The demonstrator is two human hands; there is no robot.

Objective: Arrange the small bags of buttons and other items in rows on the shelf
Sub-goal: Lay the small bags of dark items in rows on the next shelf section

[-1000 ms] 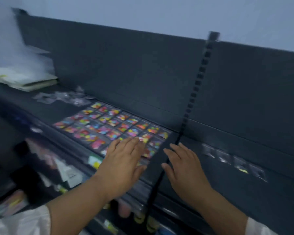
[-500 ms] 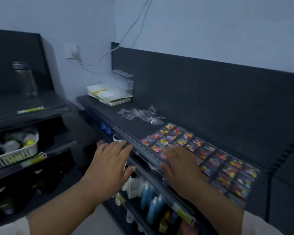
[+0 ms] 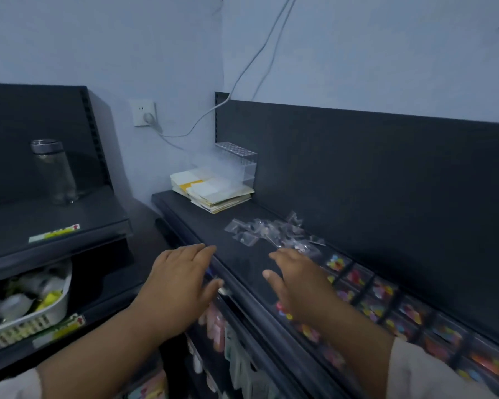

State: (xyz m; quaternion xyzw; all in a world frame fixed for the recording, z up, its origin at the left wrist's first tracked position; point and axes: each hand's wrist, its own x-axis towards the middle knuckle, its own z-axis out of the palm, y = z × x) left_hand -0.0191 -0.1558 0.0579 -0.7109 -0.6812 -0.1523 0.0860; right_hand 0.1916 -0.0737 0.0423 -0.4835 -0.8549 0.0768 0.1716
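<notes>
Both hands, left hand and right hand, hover flat-fingered, empty, near crinkled clear bags.

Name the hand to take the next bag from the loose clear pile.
Right. The right hand is over the shelf, fingertips almost at the pile of clear bags; the left hand hovers off the shelf's front edge.

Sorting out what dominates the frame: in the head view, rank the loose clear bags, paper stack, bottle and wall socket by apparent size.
Largest: the loose clear bags and the paper stack, about alike, so unranked; the bags lie nearer the camera.
Next: the bottle.
Smallest: the wall socket.
</notes>
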